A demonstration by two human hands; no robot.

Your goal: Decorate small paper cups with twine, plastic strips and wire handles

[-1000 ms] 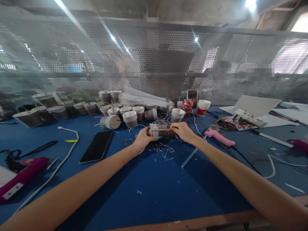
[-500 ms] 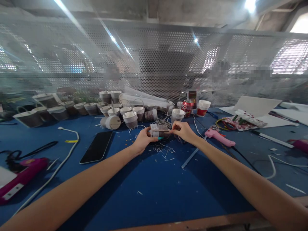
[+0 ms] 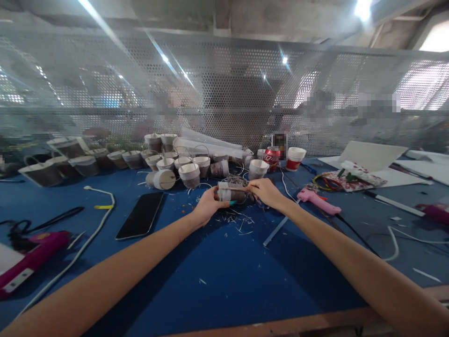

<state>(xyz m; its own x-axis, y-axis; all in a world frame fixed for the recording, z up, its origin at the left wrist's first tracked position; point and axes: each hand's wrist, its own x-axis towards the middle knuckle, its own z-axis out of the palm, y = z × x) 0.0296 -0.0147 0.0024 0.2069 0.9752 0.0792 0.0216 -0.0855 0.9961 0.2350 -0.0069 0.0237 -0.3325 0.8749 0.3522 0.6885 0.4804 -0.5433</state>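
Note:
My left hand [image 3: 206, 205] is closed around a small paper cup [image 3: 229, 193], tipped on its side and banded in white and grey-brown wrapping. The thumb, with a teal nail, presses on its lower side. My right hand [image 3: 264, 192] pinches the end of a thin brownish strip [image 3: 239, 188] that lies along the cup's upper side. What the strip is made of is too small to tell. Behind the cup sits a tangle of thin grey strands [image 3: 238, 180], and pale scraps [image 3: 233, 216] are strewn just in front of it.
Several wrapped cups with loop handles [image 3: 189, 174] crowd the back left. A black phone [image 3: 140, 216] and a magenta power strip [image 3: 35, 262] lie left. Rightward are a pink glue gun [image 3: 319, 201] with its glue stick [image 3: 277, 229], a red can [image 3: 271, 159] and stacked paper cups [image 3: 295, 158].
My right hand has shifted slightly along the cup, its fingers now closer together on the strip. The left hand keeps its hold, and the cup looks turned a little.

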